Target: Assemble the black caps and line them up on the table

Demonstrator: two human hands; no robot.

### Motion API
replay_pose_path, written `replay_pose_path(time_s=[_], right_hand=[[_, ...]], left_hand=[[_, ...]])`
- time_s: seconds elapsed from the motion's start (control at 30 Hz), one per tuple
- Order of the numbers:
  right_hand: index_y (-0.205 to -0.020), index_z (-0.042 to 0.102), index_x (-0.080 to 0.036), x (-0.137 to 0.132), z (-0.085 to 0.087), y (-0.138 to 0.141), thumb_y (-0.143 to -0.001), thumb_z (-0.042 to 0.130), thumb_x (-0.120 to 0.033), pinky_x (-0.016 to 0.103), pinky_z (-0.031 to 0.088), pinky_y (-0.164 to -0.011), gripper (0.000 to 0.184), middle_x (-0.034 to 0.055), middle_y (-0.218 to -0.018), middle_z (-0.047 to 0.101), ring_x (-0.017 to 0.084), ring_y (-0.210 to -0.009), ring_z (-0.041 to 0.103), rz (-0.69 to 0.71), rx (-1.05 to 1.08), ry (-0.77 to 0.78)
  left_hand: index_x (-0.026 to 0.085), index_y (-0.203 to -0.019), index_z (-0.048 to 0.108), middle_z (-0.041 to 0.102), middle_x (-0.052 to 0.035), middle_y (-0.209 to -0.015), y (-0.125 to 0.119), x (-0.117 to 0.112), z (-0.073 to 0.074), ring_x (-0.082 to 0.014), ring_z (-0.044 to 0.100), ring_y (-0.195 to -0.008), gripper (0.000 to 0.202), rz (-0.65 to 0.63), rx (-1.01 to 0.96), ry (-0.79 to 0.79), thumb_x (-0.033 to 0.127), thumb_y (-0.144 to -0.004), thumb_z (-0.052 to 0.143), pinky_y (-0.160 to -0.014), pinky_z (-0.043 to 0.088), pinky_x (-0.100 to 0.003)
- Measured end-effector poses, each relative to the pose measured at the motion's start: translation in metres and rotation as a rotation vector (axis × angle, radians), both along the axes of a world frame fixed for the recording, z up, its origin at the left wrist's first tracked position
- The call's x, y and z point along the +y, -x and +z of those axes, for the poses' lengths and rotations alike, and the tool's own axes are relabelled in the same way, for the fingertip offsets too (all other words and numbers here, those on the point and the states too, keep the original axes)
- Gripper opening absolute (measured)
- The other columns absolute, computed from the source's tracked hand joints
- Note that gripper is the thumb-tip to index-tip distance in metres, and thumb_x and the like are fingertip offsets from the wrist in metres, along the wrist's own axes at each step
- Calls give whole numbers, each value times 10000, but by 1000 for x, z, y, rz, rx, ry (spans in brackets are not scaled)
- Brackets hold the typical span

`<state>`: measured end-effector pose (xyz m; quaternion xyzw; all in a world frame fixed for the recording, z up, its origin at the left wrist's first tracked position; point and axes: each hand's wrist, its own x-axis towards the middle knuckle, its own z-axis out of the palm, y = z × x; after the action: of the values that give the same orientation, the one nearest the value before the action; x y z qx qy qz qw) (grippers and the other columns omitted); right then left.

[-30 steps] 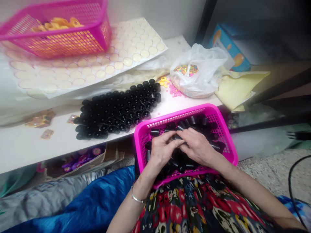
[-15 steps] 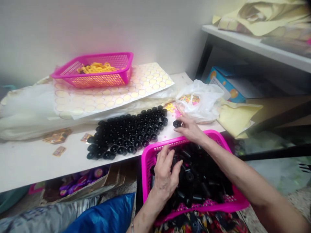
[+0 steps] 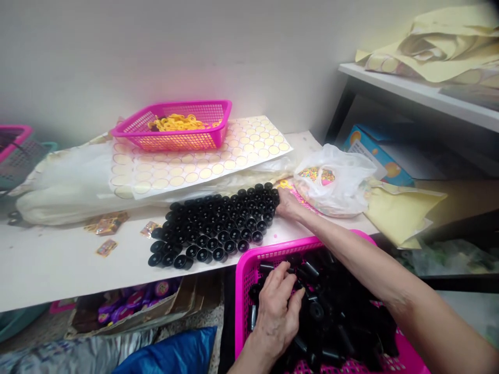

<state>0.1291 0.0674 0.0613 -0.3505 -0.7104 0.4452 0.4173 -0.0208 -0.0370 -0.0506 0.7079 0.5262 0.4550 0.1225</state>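
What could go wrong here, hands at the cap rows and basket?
1. Right hand is at the end of the packed black caps; a nudge could topple the rows.
2. Front caps stand near the edge of the table and might roll off.
3. Left hand digs in the pink basket, which sits off the table; it may tip.

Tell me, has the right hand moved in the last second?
Yes. The right hand has left the pink basket and reached away from the person across the table; it is now at the right end of the black caps.
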Motion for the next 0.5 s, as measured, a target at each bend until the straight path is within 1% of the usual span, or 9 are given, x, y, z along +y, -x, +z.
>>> replay_pose_path(time_s=[0.03,0.1,0.17,0.23,0.27,0.3,0.4,0.43,0.5], right_hand=[[-1173,569,-233,6,-1,4,-916,493,-298,384,496,-862,276,49,-1208,585,212,-1060,575,4,-47,5],[-1174,558,-195,29,-8,20,-903,537,-330,394,508,-851,304,79,-1203,570,206,-1029,584,4,-177,15],[-1177,550,-148,59,-21,41,-894,550,-339,414,515,-835,341,77,-1176,576,222,-1005,593,-1,-263,28],[-1158,560,-144,88,-39,60,-895,546,-346,403,518,-821,332,71,-1147,585,216,-977,598,-9,-341,45],[-1143,558,-141,101,-47,67,-889,557,-326,388,518,-800,314,77,-1118,594,196,-945,602,-16,-378,54],[-1111,566,-123,111,-55,72,-849,602,-285,369,510,-782,310,89,-1066,614,201,-905,601,-25,-411,64],[-1065,557,-103,129,-72,71,-704,671,-146,339,474,-750,380,111,-959,636,220,-854,579,-62,-495,88],[-1069,548,-103,131,-74,67,-668,664,-110,339,462,-754,417,116,-958,634,229,-864,572,-76,-518,96],[-1085,533,-106,128,-73,52,-625,628,-67,347,443,-774,471,121,-996,619,245,-911,555,-117,-546,69]], left_hand=[[145,-1000,640,665,-179,-1099,1,1,0,-266,657,-999,247,4,3,-2,98,-761,600,-835,582,-397],[149,-989,641,670,-176,-1082,2,2,0,-259,664,-975,236,11,6,-9,96,-763,593,-814,588,-384],[155,-982,642,675,-170,-1062,2,3,-1,-250,669,-953,226,18,4,-10,99,-771,583,-797,591,-376],[160,-986,642,676,-165,-1056,2,3,-2,-249,669,-949,228,20,-1,5,102,-775,580,-798,590,-377],[159,-991,643,675,-166,-1060,2,2,-2,-252,665,-959,233,18,-3,16,102,-775,581,-807,587,-382],[156,-994,644,673,-168,-1065,2,2,-1,-256,661,-968,235,13,-3,23,101,-773,584,-816,583,-385],[138,-993,650,667,-177,-1071,2,2,0,-255,654,-972,226,-4,7,32,104,-778,589,-823,576,-380],[133,-995,651,666,-177,-1070,3,2,1,-252,651,-971,222,-7,13,29,107,-784,587,-827,572,-379],[136,-1000,653,672,-165,-1053,5,1,0,-242,650,-961,217,-17,27,22,116,-797,578,-832,565,-373]])
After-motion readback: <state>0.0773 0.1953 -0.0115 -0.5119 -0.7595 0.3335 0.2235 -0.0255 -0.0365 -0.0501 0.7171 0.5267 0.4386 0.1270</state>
